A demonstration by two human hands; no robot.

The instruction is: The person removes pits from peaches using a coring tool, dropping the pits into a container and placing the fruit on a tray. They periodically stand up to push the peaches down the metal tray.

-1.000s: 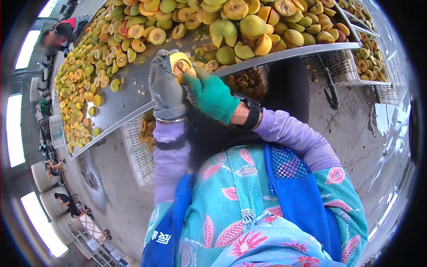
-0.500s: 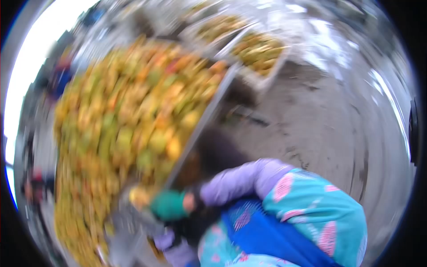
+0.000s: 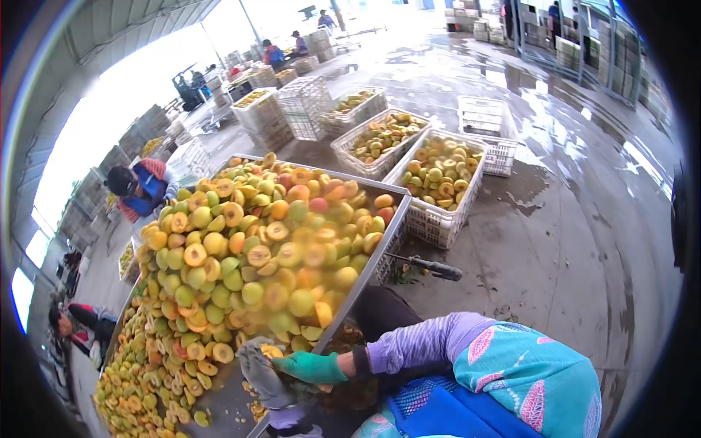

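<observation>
My right hand (image 3: 312,367), in a green glove, and my left hand (image 3: 264,377), in a grey cloth glove, meet at the near edge of a metal-rimmed table (image 3: 363,276). Between them sits a yellow piece of peach (image 3: 272,351), partly covered by the gloves. Green fingertips press on its right side, while grey fingers curl around it from the left. A large heap of peaches (image 3: 241,241), many cut into halves with hollow centres, covers the table just beyond my hands. Some of the heap is blurred.
White plastic crates of peaches (image 3: 442,175) stand on the wet concrete floor past the table's right corner. A black-gripped bar (image 3: 431,268) sticks out from the table's side. One person (image 3: 139,188) works across the heap, another (image 3: 80,325) at the left.
My view has steadied and tilted up, bringing more crates and people into sight. The green-gloved hand, with a yellow fruit piece at its fingers before, is now against the grey-gloved hand.
</observation>
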